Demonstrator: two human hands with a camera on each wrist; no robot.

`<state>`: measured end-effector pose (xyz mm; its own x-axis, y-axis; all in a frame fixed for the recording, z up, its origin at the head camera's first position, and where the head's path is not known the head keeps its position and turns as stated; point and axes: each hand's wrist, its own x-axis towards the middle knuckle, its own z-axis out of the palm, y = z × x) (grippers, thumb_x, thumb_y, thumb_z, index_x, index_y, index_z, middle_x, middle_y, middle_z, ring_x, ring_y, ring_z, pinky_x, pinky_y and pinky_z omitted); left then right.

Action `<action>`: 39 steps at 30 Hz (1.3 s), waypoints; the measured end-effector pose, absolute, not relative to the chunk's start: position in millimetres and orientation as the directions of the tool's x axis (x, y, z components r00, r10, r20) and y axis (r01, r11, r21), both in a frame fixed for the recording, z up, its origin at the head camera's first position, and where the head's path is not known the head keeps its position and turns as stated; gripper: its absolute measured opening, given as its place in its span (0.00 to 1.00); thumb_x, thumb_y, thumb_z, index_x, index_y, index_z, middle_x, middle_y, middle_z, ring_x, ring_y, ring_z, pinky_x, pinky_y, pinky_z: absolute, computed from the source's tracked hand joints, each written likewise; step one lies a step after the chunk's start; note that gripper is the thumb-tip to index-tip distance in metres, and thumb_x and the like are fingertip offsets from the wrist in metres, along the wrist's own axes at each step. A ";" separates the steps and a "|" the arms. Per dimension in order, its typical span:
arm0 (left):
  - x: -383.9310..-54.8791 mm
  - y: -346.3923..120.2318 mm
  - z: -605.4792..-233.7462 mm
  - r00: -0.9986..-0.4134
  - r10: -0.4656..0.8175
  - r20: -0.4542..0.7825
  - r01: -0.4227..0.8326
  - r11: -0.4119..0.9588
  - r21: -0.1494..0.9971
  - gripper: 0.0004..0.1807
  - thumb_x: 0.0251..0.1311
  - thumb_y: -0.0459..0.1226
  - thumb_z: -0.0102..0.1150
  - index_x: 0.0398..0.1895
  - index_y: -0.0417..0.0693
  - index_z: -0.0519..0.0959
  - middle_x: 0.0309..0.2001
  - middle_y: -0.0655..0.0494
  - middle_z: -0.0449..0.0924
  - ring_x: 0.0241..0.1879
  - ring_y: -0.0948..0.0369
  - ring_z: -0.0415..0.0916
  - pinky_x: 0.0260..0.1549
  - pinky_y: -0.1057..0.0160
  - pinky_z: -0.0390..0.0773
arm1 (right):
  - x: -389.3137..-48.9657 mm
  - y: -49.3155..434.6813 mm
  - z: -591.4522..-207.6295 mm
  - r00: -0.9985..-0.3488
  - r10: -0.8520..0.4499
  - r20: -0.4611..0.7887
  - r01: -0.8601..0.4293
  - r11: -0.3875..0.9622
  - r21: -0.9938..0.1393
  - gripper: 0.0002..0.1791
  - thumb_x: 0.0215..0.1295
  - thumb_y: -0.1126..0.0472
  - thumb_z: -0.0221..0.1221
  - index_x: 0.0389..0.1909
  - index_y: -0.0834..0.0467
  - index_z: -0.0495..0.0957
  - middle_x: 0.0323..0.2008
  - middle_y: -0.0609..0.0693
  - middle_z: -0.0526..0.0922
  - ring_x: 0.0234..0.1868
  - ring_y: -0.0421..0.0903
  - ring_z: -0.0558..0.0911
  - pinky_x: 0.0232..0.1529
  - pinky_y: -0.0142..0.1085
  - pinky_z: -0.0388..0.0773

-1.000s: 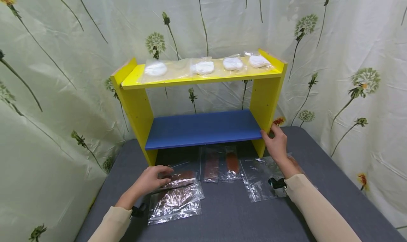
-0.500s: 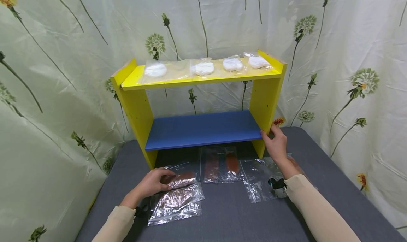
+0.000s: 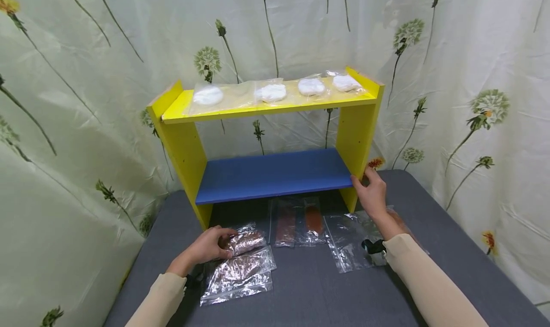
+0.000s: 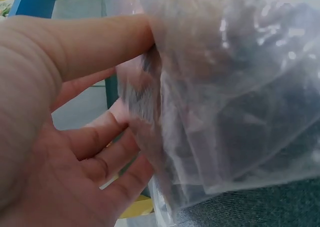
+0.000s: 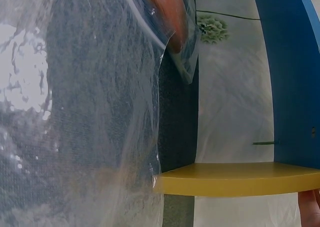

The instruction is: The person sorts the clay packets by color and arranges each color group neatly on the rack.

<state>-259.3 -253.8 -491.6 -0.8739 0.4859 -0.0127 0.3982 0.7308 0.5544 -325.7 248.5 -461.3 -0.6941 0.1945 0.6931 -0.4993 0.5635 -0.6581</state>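
Observation:
My left hand [image 3: 208,246] pinches the left edge of a clear plastic zip bag [image 3: 247,240] with a flat reddish-brown thing in it. In the left wrist view the thumb lies on one face of the bag [image 4: 225,87] and the fingers are behind it. Another such bag [image 3: 240,267] lies just in front, partly under the first. My right hand [image 3: 373,193] grips the right side panel [image 3: 357,136] of a yellow shelf unit, thumb near the blue board's corner. Only a sliver of that hand's finger [image 5: 310,207] shows in the right wrist view.
Beneath the blue board [image 3: 275,172] lie two more bags with reddish-brown contents [image 3: 285,224]. A large clear bag [image 3: 350,238] is under the right forearm. Several bagged white round pads [image 3: 272,92] line the yellow top board [image 3: 240,110]. A flowered curtain hangs behind the dark table [image 3: 309,289].
My left hand has come down onto the rear left bag and taken hold of its edge; the bag has crumpled and shifted slightly. The right hand stays on the side panel.

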 end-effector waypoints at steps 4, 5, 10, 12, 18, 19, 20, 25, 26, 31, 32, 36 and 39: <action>-254.8 -253.6 -494.4 -0.885 0.465 -0.028 0.369 0.737 0.566 0.34 0.50 0.38 0.78 0.63 0.53 0.79 0.35 0.54 0.69 0.31 0.60 0.66 0.29 0.61 0.68 | -324.4 247.1 -464.2 -0.705 0.195 0.682 -0.486 0.568 -0.664 0.18 0.66 0.62 0.67 0.56 0.59 0.80 0.48 0.56 0.82 0.46 0.52 0.83 0.37 0.17 0.72; -253.8 -253.3 -495.0 -0.887 0.461 -0.026 0.368 0.741 0.561 0.34 0.50 0.38 0.78 0.64 0.53 0.78 0.35 0.54 0.68 0.31 0.60 0.66 0.28 0.62 0.68 | -324.2 247.0 -464.7 -0.705 0.197 0.681 -0.483 0.570 -0.665 0.18 0.65 0.62 0.67 0.56 0.59 0.81 0.48 0.55 0.82 0.46 0.52 0.83 0.37 0.17 0.72; -251.3 -251.4 -495.2 -0.900 0.436 0.011 0.372 0.754 0.542 0.37 0.47 0.35 0.80 0.64 0.53 0.78 0.35 0.57 0.66 0.29 0.62 0.67 0.27 0.64 0.71 | -324.3 246.8 -463.6 -0.694 0.201 0.691 -0.484 0.580 -0.655 0.18 0.65 0.62 0.67 0.55 0.59 0.81 0.48 0.55 0.82 0.46 0.52 0.83 0.38 0.17 0.71; -251.9 -250.5 -494.0 -0.904 0.427 0.022 0.372 0.760 0.533 0.37 0.46 0.34 0.80 0.64 0.54 0.78 0.35 0.57 0.66 0.28 0.62 0.67 0.27 0.64 0.71 | -324.8 247.0 -462.9 -0.689 0.197 0.698 -0.490 0.583 -0.648 0.18 0.65 0.62 0.67 0.55 0.59 0.81 0.47 0.56 0.82 0.45 0.52 0.83 0.38 0.17 0.71; -256.0 -250.1 -490.8 -0.894 0.447 0.005 0.377 0.747 0.548 0.33 0.49 0.32 0.78 0.62 0.52 0.79 0.31 0.59 0.73 0.28 0.62 0.68 0.26 0.63 0.71 | -324.6 247.8 -462.6 -0.682 0.196 0.704 -0.494 0.586 -0.642 0.18 0.65 0.64 0.67 0.55 0.60 0.80 0.46 0.57 0.82 0.44 0.52 0.83 0.39 0.16 0.70; -256.7 -250.3 -490.7 -0.892 0.452 -0.003 0.373 0.740 0.559 0.33 0.49 0.32 0.78 0.62 0.51 0.79 0.30 0.59 0.74 0.28 0.62 0.68 0.26 0.63 0.71 | -324.3 247.8 -462.7 -0.683 0.196 0.704 -0.492 0.589 -0.641 0.18 0.65 0.64 0.67 0.55 0.60 0.80 0.46 0.57 0.82 0.44 0.52 0.83 0.39 0.16 0.70; -257.3 -250.6 -490.7 -0.890 0.456 -0.010 0.370 0.735 0.568 0.32 0.49 0.31 0.77 0.62 0.50 0.79 0.29 0.59 0.75 0.27 0.62 0.69 0.25 0.63 0.72 | -324.2 247.9 -462.9 -0.684 0.195 0.703 -0.489 0.592 -0.641 0.18 0.65 0.64 0.67 0.55 0.61 0.80 0.46 0.57 0.82 0.44 0.52 0.83 0.39 0.16 0.70; -257.1 -251.3 -490.2 -0.893 0.449 -0.016 0.359 0.734 0.577 0.31 0.49 0.30 0.77 0.60 0.51 0.81 0.29 0.62 0.76 0.25 0.63 0.69 0.24 0.64 0.73 | -324.2 247.5 -463.5 -0.690 0.195 0.697 -0.481 0.596 -0.643 0.19 0.65 0.63 0.67 0.56 0.60 0.80 0.47 0.57 0.82 0.44 0.52 0.83 0.40 0.16 0.70; -256.8 -251.1 -489.5 -0.897 0.443 -0.013 0.355 0.736 0.577 0.31 0.48 0.30 0.77 0.59 0.51 0.81 0.29 0.62 0.76 0.25 0.63 0.70 0.24 0.63 0.73 | -324.3 247.5 -463.6 -0.691 0.196 0.696 -0.481 0.594 -0.645 0.19 0.65 0.63 0.67 0.56 0.60 0.80 0.47 0.57 0.82 0.44 0.52 0.83 0.40 0.16 0.70; -254.3 -250.0 -482.9 -0.916 0.402 0.022 0.343 0.752 0.563 0.27 0.46 0.30 0.78 0.54 0.51 0.84 0.33 0.63 0.80 0.30 0.64 0.75 0.29 0.61 0.78 | -325.3 247.0 -463.7 -0.692 0.198 0.694 -0.481 0.591 -0.647 0.19 0.65 0.63 0.67 0.56 0.60 0.80 0.46 0.57 0.82 0.44 0.52 0.83 0.39 0.16 0.70; -254.1 -250.1 -480.6 -0.918 0.394 0.035 0.344 0.753 0.561 0.26 0.46 0.31 0.79 0.52 0.50 0.84 0.34 0.63 0.81 0.31 0.64 0.76 0.31 0.60 0.79 | -325.5 247.0 -463.4 -0.691 0.198 0.695 -0.481 0.592 -0.647 0.19 0.65 0.63 0.67 0.56 0.60 0.80 0.46 0.57 0.82 0.43 0.52 0.83 0.38 0.16 0.70; -254.3 -250.0 -472.0 -0.934 0.352 0.065 0.325 0.756 0.569 0.23 0.45 0.33 0.80 0.48 0.51 0.85 0.34 0.64 0.82 0.32 0.65 0.77 0.34 0.59 0.80 | -326.4 247.2 -462.0 -0.689 0.196 0.697 -0.485 0.590 -0.646 0.18 0.65 0.63 0.67 0.56 0.60 0.80 0.47 0.57 0.82 0.45 0.53 0.83 0.39 0.16 0.70; -254.5 -249.2 -466.0 -0.942 0.326 0.078 0.308 0.749 0.587 0.22 0.47 0.33 0.79 0.47 0.52 0.84 0.32 0.64 0.81 0.30 0.64 0.77 0.32 0.59 0.79 | -327.0 247.6 -461.3 -0.686 0.195 0.701 -0.490 0.587 -0.644 0.18 0.66 0.63 0.67 0.56 0.60 0.80 0.47 0.57 0.82 0.46 0.53 0.83 0.39 0.16 0.70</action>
